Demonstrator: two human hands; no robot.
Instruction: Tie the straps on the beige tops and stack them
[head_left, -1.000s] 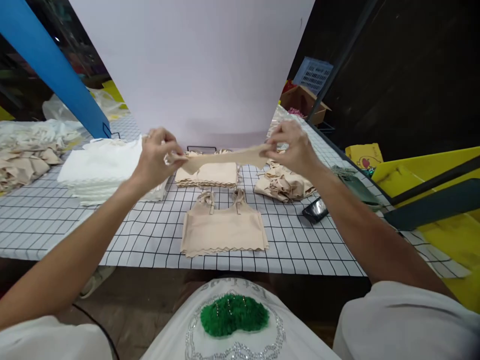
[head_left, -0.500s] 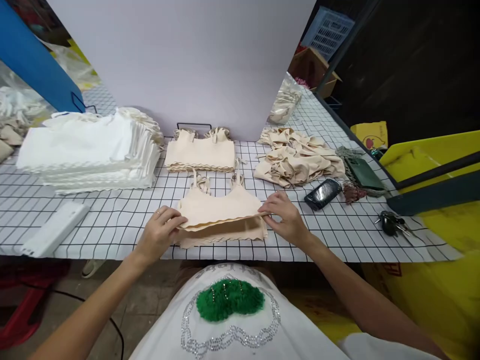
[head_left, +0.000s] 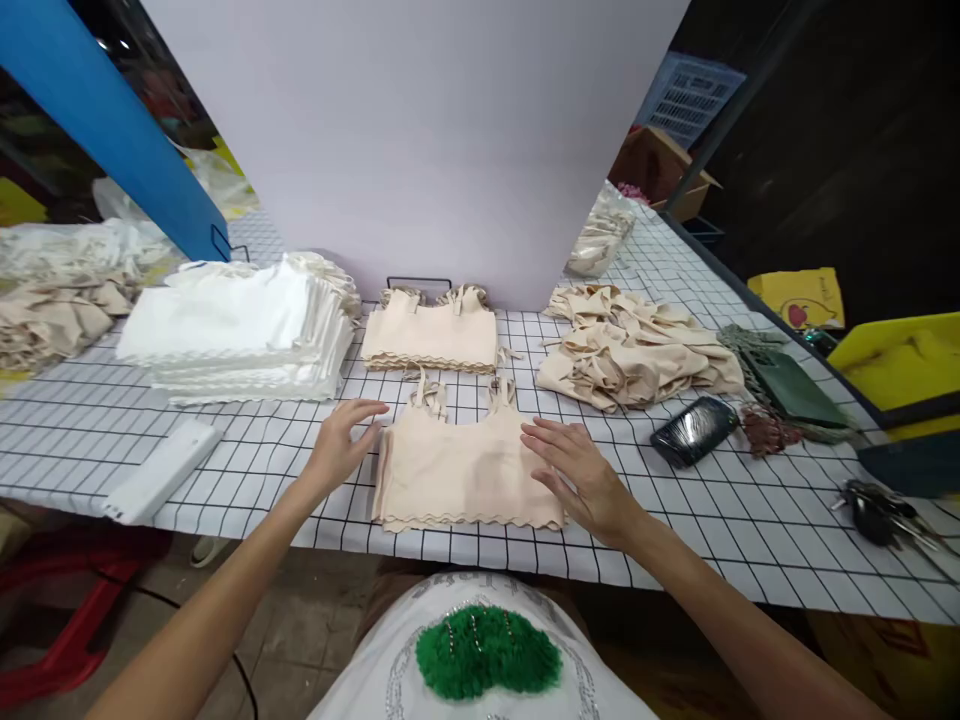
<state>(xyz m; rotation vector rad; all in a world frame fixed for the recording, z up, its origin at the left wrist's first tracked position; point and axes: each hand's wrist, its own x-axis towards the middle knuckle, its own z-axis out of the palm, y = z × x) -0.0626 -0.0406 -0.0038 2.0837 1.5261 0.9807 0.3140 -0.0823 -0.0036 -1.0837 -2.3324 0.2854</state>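
Note:
A small stack of beige crop tops (head_left: 457, 470) lies flat near the front edge of the checked table (head_left: 675, 520). My left hand (head_left: 343, 447) is open, fingers stretched, at the stack's left edge. On the stack's right side rests my right hand (head_left: 581, 478), open and flat. Behind it sits a neat pile of folded beige tops (head_left: 431, 338). To the right lies a loose heap of unfolded beige tops (head_left: 637, 350).
A tall stack of white folded tops (head_left: 240, 335) is at the left, with a white flat box (head_left: 161, 470) in front of it. A black phone (head_left: 694, 430), a green pouch (head_left: 791, 390) and keys (head_left: 881, 505) lie at the right. A white board (head_left: 420, 140) stands behind.
A beige top that both hands held stretched in the air was laid on the near stack. Both hands have let go and now lie open at its sides.

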